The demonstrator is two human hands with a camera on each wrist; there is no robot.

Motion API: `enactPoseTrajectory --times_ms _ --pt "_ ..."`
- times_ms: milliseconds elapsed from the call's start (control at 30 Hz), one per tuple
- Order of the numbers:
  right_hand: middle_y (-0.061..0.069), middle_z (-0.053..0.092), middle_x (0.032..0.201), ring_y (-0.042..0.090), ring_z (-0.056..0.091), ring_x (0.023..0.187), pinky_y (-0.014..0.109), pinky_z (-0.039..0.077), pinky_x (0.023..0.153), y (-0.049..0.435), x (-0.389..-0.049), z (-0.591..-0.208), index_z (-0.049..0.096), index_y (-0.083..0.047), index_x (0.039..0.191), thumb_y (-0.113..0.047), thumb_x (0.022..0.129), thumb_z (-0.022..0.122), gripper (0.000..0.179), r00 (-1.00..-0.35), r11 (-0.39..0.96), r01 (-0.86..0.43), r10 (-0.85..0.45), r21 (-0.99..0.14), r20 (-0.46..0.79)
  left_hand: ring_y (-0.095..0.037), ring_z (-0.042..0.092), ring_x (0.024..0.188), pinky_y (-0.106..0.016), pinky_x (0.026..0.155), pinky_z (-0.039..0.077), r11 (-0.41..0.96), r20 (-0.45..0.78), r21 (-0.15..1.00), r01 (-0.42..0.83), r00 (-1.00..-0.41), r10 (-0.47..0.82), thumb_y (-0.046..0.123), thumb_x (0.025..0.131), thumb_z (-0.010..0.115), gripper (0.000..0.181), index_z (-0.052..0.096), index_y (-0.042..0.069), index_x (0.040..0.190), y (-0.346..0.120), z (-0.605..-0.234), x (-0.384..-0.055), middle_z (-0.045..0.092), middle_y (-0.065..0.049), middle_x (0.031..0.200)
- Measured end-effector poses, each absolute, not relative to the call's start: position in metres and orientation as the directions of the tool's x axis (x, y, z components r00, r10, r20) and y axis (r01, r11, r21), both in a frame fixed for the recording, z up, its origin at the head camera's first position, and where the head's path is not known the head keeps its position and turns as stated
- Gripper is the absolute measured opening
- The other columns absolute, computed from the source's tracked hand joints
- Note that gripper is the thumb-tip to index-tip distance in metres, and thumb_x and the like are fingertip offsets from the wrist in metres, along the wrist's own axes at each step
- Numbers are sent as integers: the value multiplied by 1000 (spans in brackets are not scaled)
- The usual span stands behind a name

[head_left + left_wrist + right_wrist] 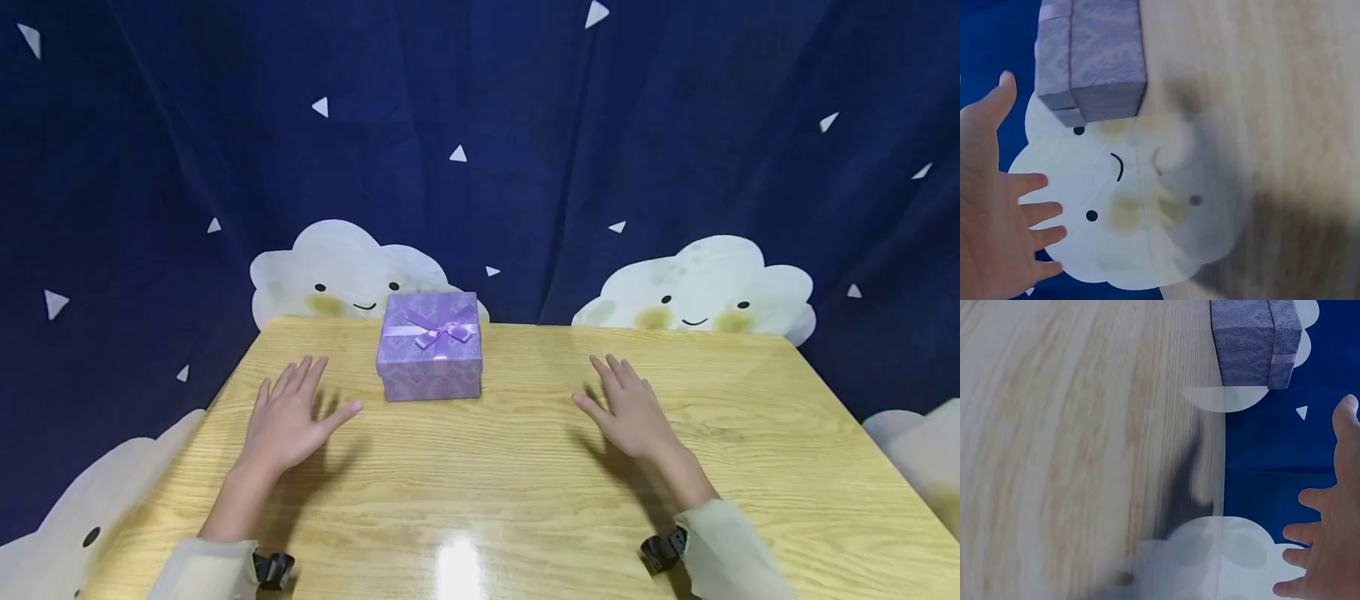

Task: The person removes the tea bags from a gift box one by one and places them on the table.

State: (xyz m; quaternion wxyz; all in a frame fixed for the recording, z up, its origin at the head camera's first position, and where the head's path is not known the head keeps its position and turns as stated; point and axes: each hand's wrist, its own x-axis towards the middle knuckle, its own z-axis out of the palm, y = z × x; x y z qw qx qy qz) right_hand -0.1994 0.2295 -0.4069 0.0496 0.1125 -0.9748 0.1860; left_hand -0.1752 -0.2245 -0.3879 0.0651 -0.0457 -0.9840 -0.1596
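A purple gift box (431,367) with a patterned, lidded top and a satin ribbon bow (442,332) stands near the table's far edge, left of centre. My left hand (288,425) hovers over the table to the left of the box, fingers spread and thumb pointing toward it. To the right of the box, farther off, my right hand (630,417) is held the same way, palm down. Neither hand touches anything. In the left wrist view the box (1107,62) appears at the top, its lid on; the right wrist view shows its opposite side (1247,350).
The wooden table (465,467) has a glossy top that reflects a light near the front. Behind it hangs a dark blue curtain (510,167) with white triangles and smiling clouds. A small black camera (273,571) sits at the left wrist, another (663,550) at the right.
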Motion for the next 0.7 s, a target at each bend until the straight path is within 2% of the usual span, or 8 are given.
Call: enactPoseTrajectory --times_ms 200,367,700 --pt "25 25 155 47 16 145 73 16 115 225 -205 -409 26 -8 151 -52 99 41 70 -966 880 -257 -218 -400 142 -47 33 136 -67 116 19 937 264 313 153 -962 69 63 87 54 87 33 4 147 -219 -393 -179 37 -26 149" --pt "25 28 155 46 18 145 70 16 117 223 -213 -414 28 -5 150 -47 101 39 66 -960 823 -280 -241 -493 143 -47 40 132 -65 112 28 919 291 364 151 -956 42 59 89 55 81 38 2 144 -216 -396 -186 44 -26 144" --pt "25 35 151 44 31 141 60 29 118 212 -227 -411 32 1 147 -40 103 37 60 -948 720 -314 -272 -619 166 -48 37 134 -67 108 33 843 103 538 26 -994 -35 63 93 43 82 32 3 147 -208 -390 -196 40 -25 147"
